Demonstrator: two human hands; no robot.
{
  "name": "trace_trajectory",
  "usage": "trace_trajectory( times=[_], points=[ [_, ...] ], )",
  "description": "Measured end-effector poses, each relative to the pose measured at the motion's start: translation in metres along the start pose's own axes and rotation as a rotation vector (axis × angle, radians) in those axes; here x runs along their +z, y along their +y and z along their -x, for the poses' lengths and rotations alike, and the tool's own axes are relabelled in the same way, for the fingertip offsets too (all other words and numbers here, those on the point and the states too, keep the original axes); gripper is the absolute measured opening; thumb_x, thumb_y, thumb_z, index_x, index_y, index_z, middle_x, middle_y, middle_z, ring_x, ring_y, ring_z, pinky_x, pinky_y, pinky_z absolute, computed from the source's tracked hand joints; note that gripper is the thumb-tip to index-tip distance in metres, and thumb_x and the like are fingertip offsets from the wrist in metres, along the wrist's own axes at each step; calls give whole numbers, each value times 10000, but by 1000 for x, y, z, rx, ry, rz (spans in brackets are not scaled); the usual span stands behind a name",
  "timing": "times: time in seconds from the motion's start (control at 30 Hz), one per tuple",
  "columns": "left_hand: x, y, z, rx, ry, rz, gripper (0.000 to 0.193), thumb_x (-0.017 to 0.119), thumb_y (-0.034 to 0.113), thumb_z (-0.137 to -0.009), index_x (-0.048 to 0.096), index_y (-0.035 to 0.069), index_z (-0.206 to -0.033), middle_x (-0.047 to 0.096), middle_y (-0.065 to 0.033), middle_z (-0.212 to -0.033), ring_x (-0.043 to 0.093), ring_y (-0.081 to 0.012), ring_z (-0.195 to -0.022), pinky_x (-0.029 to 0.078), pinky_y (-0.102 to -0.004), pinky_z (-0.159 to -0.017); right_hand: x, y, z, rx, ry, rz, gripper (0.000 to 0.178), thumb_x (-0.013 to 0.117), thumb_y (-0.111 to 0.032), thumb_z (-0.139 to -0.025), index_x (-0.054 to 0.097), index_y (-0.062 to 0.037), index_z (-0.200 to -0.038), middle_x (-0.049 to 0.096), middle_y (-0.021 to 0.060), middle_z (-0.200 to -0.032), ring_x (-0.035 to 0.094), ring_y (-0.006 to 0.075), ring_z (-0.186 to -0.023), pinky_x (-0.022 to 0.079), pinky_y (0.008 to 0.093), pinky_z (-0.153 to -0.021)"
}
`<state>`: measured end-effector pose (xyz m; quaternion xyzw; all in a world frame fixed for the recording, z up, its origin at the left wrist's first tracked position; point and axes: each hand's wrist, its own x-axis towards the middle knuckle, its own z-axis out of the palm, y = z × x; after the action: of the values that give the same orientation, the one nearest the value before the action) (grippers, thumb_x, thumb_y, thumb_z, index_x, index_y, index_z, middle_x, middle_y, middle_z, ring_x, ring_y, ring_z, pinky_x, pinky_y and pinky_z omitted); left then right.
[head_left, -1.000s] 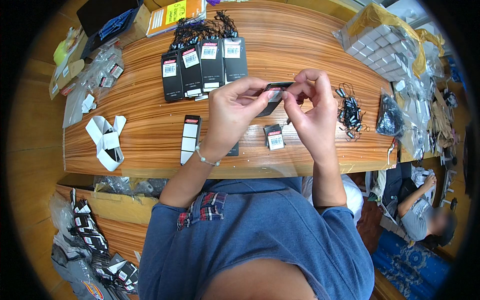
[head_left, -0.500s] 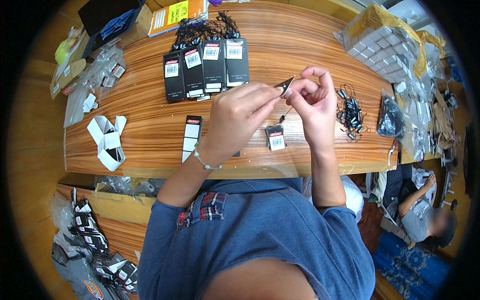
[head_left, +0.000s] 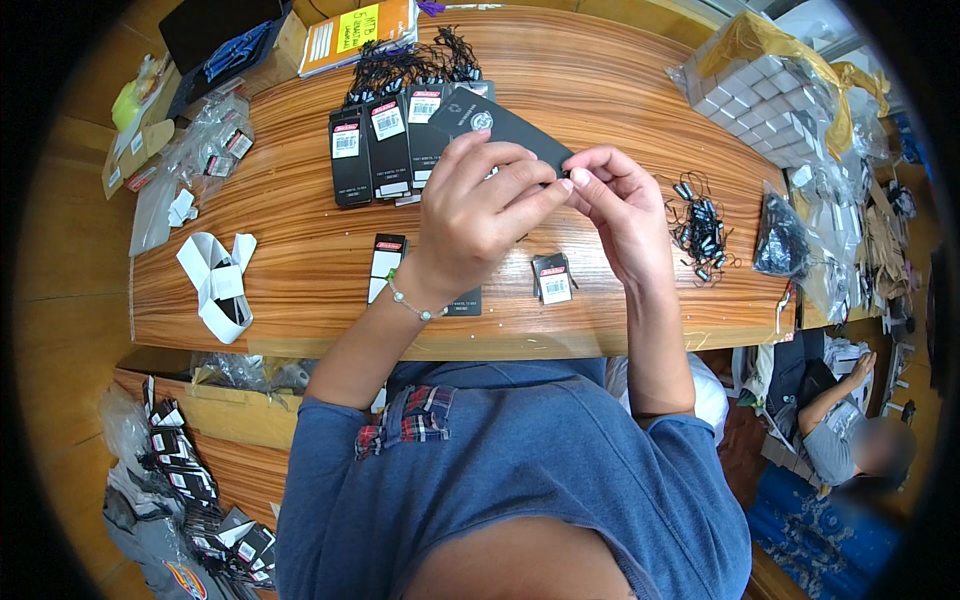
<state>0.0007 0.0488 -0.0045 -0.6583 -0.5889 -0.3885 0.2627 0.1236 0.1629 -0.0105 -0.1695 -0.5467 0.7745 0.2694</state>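
A black hang tag [head_left: 515,130] with a pale round print slants up and left above the table. The fingers of my left hand [head_left: 480,215] are closed on its lower edge. At the tag's right end, the thumb and forefinger of my right hand [head_left: 625,205] pinch together; a small dark bit shows there, too hidden to make out fully. Behind the held tag lie stacks of black hang tags [head_left: 388,150] with barcode stickers and black strings [head_left: 410,65]. Small black labels [head_left: 552,280] lie below my hands, and a black tag with white panels [head_left: 385,265] sits beside my left wrist.
To the right are a pile of black string loops [head_left: 703,230], a bag of black strings [head_left: 782,235] and a bag of small white boxes [head_left: 765,90]. A white ribbon roll [head_left: 215,285] lies left. Another person [head_left: 840,430] sits at far right.
The held tag has turned from nearly edge-on to showing its printed face, and now reaches up and left over the stacks. The string that hung below my right hand no longer shows.
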Motion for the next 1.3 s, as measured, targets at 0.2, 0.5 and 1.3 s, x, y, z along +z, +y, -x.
trace_trajectory(
  times=[0.2,0.5,1.3],
  points=[
    [2,-5,3,5,-61,162,212,628,51,-665,661,111,-866,607,-21,-806,582,-183,-783,455,-380,-758,-2,8,-4,-111,105,130,114,578,-97,-838,582,-7,-908,582,21,-836,522,75,-775,442,217,-726],
    [12,4,25,-700,-65,710,202,590,-21,-775,597,15,-973,571,-78,-826,582,-131,-730,484,-224,-629,-2,-15,-23,-440,120,-312,74,459,-115,-910,483,-45,-919,560,98,-806,471,108,-637,410,220,-606],
    [-81,-54,117,-842,-661,43,523,742,147,-602,578,71,-1093,492,-84,-910,467,-249,-935,387,-337,-843,13,-25,-4,-389,4,90,137,541,-13,-827,549,19,-961,614,126,-796,557,137,-693,420,222,-611]
  ],
)
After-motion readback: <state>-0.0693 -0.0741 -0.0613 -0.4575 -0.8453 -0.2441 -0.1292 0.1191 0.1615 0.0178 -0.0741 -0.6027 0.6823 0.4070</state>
